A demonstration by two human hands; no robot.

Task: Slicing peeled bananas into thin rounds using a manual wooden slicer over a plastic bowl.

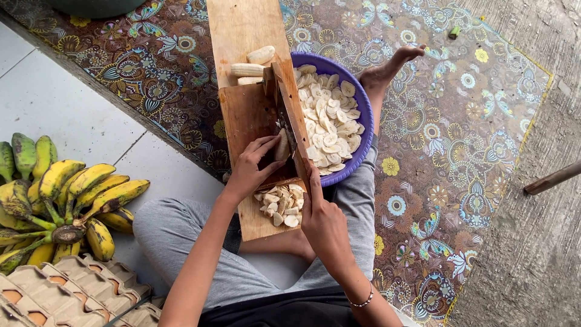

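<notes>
Left hand (251,166) pinches banana (281,145) at blade (289,124); right hand (321,221) clamped on slicer (257,115). Feed slowly, fingertips clear (bowl (357,91) at 1 o'clock).

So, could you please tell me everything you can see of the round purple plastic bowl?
The round purple plastic bowl sits upright on the patterned floor mat, heaped with pale banana slices. Its left side is hidden behind the wooden slicing board. Grey-trousered legs lie against its near rim, and a bare foot rests beside it.
</notes>
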